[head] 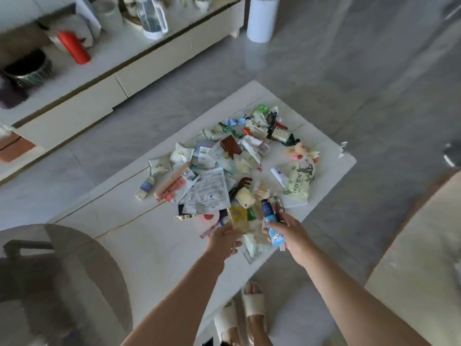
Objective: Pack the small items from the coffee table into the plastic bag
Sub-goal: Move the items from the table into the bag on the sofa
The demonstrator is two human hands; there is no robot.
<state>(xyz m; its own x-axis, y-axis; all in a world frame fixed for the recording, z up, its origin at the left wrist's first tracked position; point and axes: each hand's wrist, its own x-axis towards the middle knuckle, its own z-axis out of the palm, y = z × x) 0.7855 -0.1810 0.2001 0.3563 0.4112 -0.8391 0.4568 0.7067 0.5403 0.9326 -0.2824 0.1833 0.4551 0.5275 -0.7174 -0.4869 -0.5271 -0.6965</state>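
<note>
A heap of several small items (pixel 212 188) covers the white coffee table (pixel 154 245): sachets, tubes, packets, a brown wallet (pixel 230 146), a green-printed packet (pixel 300 179). My right hand (pixel 290 233) is shut on a blue tube (pixel 272 226) together with a dark pen-like item, at the heap's near edge. My left hand (pixel 223 239) grips a clear plastic bag (pixel 240 222) with a yellow item showing through it, just left of the right hand. The bag's outline is blurred and hard to follow.
A long white cabinet (pixel 119 78) with a red bottle (pixel 74 47), a clear jug and a dark bowl runs along the far left. A white cylinder (pixel 260 18) stands on the floor. A round glass table (pixel 64 283) is near left, a beige seat (pixel 424 258) right. My slippered feet (pixel 243 315) are below.
</note>
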